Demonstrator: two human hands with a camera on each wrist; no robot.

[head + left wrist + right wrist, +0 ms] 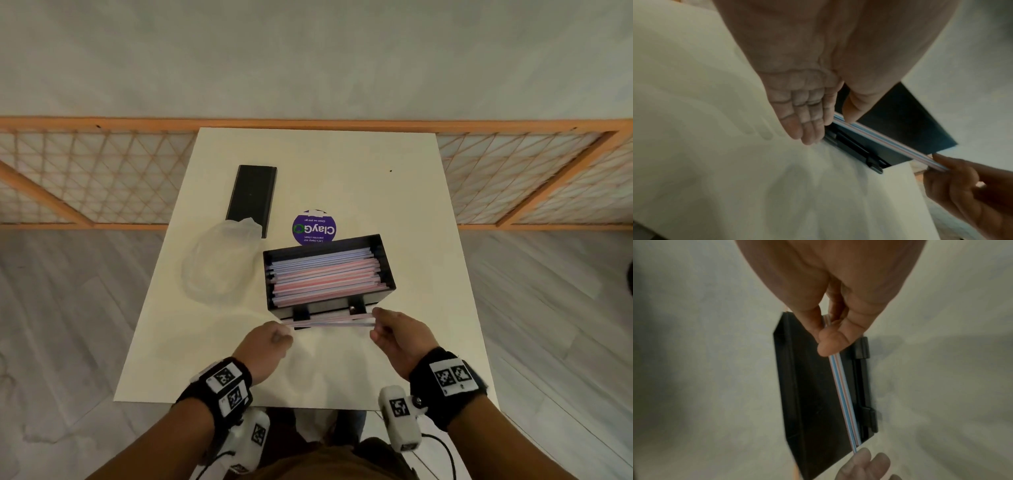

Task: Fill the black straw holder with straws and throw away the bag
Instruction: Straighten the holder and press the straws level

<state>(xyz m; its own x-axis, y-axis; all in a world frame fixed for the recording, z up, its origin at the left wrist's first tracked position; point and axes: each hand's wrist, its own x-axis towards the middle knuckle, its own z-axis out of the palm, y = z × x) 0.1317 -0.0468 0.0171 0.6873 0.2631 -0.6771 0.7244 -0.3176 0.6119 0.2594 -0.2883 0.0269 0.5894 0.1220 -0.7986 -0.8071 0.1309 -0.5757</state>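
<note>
The black straw holder (385,263) stands open in the middle of the white table (394,192), packed with pink and blue striped straws (325,274). Just in front of its near wall, a small bundle of straws (329,321) hangs level between my hands. My left hand (286,334) pinches the bundle's left end with thumb against fingers (813,129). My right hand (375,323) pinches the right end between thumb and fingers (828,344). The wrist views show the bundle (890,142) (842,394) crossing the holder's dark front (900,129) (813,394). The clear plastic bag (219,263) lies crumpled left of the holder.
A flat black lid (251,197) lies at the back left, its near end under the bag. A round purple sticker (314,228) sits behind the holder. An orange wooden lattice rail (102,171) runs behind the table. Grey floor surrounds it.
</note>
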